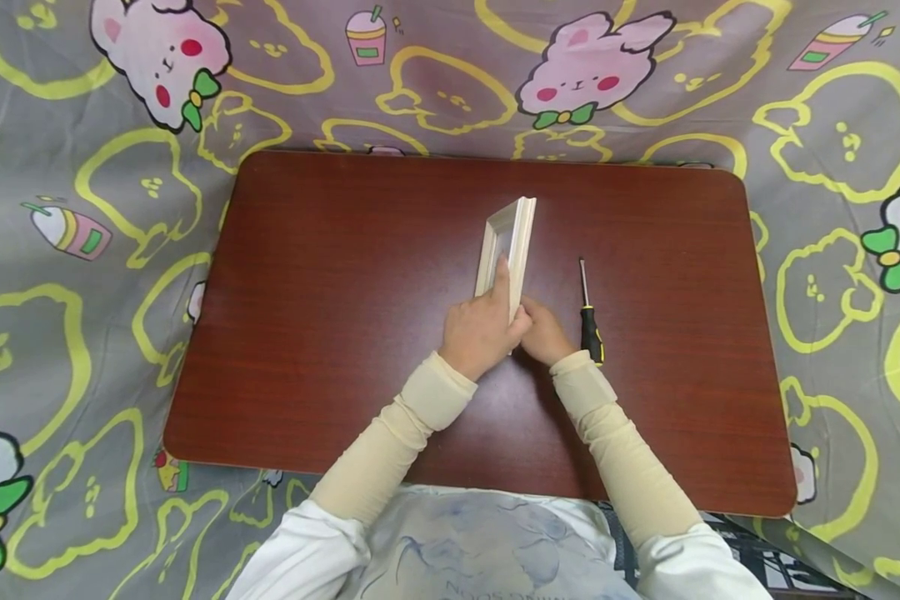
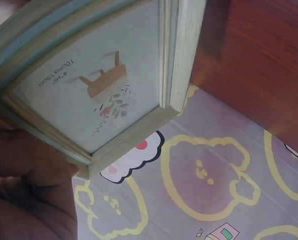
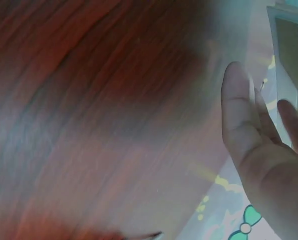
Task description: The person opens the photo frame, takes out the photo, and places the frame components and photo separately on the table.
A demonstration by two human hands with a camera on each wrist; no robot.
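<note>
The right hand sits half hidden behind the frame, so its grip can't be read, and the right wrist view is smeared with blur, the frame cut off at two o'clock. In the left wrist view the left hand is cropped at seven o'clock, the frame's top lost too.

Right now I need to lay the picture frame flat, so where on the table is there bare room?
The table is bare left of the left hand, out to its left edge, and right of the screwdriver. It is crowded in the middle, where both hands hold the picture frame, the right hand close beside the screwdriver.
</note>
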